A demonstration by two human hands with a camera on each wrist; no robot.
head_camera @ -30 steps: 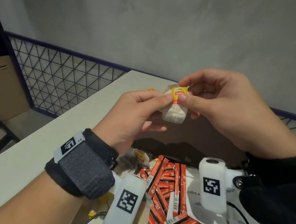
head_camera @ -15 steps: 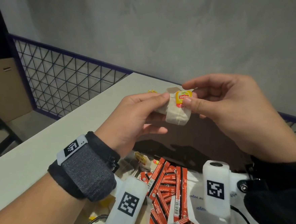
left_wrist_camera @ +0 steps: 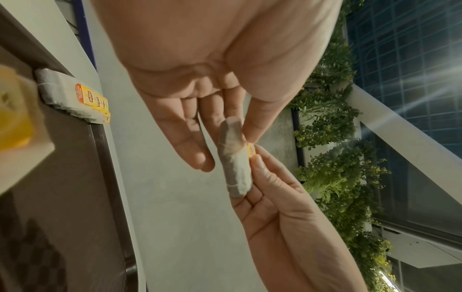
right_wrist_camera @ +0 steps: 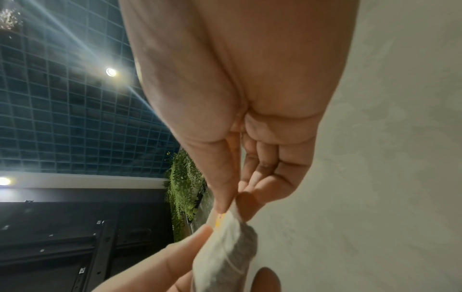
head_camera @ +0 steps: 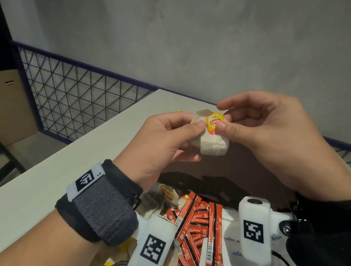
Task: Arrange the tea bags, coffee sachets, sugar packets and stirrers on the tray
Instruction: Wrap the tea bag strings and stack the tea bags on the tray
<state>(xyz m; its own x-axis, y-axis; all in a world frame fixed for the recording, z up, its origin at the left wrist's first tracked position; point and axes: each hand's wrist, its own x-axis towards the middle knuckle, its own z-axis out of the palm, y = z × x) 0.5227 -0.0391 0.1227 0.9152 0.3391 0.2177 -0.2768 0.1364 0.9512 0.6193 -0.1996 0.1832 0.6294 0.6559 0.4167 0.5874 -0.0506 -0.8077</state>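
A grey wall [head_camera: 184, 38] fills the upper half of the head view, with a dark wire-mesh fence [head_camera: 75, 102] running down from upper left toward the right edge. Below it a pale table [head_camera: 39, 184] slants across the left and centre of the frame.

At the bottom centre lies a heap of red coffee sachets [head_camera: 197, 224], with white sugar packets [head_camera: 230, 245] just to their right and loose tea bags [head_camera: 166, 195] just above and to the left of the heap. In the left wrist view, a neat row of tea bags with yellow tags [left_wrist_camera: 75, 98] stands at the upper left, on a dark surface that may be the tray.

The left hand [head_camera: 161, 146] and right hand [head_camera: 274, 138] meet in the middle of the head view, raised above the heap. Between them is one tea bag [head_camera: 212, 142]. The left thumb and fingers are pinched together on its left side; the right thumb and forefinger are pinched on its yellow tag [head_camera: 215, 122], which lies against the top of the bag.
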